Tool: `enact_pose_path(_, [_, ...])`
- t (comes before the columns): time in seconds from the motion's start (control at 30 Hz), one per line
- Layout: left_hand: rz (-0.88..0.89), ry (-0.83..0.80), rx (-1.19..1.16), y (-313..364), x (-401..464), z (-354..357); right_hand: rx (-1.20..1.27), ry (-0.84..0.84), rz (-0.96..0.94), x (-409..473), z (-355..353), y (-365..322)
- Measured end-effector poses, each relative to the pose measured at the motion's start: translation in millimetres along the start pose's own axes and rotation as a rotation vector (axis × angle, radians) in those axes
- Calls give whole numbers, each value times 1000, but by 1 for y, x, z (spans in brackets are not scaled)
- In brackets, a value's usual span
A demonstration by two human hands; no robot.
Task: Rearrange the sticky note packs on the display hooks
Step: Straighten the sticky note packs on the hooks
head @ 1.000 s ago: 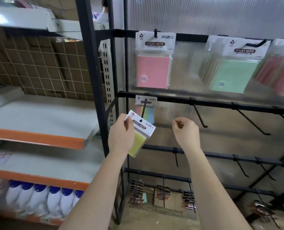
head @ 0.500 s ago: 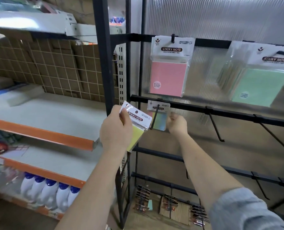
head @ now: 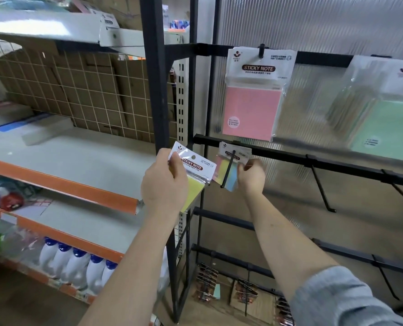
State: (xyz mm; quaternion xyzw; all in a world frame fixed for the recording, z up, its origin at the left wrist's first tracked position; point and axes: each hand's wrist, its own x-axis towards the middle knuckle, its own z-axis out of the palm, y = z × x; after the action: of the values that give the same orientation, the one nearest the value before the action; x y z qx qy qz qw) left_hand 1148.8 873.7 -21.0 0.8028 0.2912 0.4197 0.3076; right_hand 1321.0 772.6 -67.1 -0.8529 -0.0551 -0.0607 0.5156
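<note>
While the left hand [head: 164, 182] gripped a yellow sticky note pack [head: 192, 177] by its printed header, thumb across the front and fingers behind, the pack was held tilted in the air just left of the black display rack [head: 157, 90], free of any hook. The right hand [head: 251, 176] had its fingers curled onto the right edge of a small multicolour pack [head: 228, 170], which hung on a short black hook [head: 228, 169] from the second rail [head: 290, 156]; the hook's rod crossed the front of that pack, so it was threaded on, though whether the hand was pulling it off or steadying it could not be told. Above, a pink pack [head: 252, 109] hung from the top rail, and a green pack [head: 389, 123] hung to its right, partly blurred. Several hooks further right along the second rail stood bare. The step in hand seemed to be work on the small hung pack, with the yellow one waiting its turn. Most likely the next move called for sliding the multicolour pack straight along the rod and clear of the tip, or else lining the yellow pack's header hole up with the tip and pushing it on, without tearing the thin header
</note>
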Motion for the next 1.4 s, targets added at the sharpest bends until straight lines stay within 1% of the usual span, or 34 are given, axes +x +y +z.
enact_pose_path(0.17, [10,40,-15,-2,1,-3,65,-120,6,-1,1,2])
enact_pose_path(0.37, [-25,57,-9,-7,-1,-8,22,-83,-97,-14,-8,1])
enact_pose_path(0.57, [-53,71,6,-11,-3,-23,39,-114,-131,-45,-18,4])
enact_pose_path(0.7, [-89,71,3,-15,-4,-38,30,-50,-178,-72,-24,6])
enact_pose_path(0.83, [-101,78,20,-18,-10,-51,81,-38,-194,-97,-29,5])
enact_pose_path(1.1, [-113,74,-15,-20,-23,-66,20,51,-283,-126,-51,-11])
enact_pose_path(1.2, [-99,69,-32,-22,-26,-68,75,107,-310,-129,-63,-22])
enact_pose_path(1.4, [-138,51,-116,-15,-25,-70,133,244,-342,-140,-91,-28])
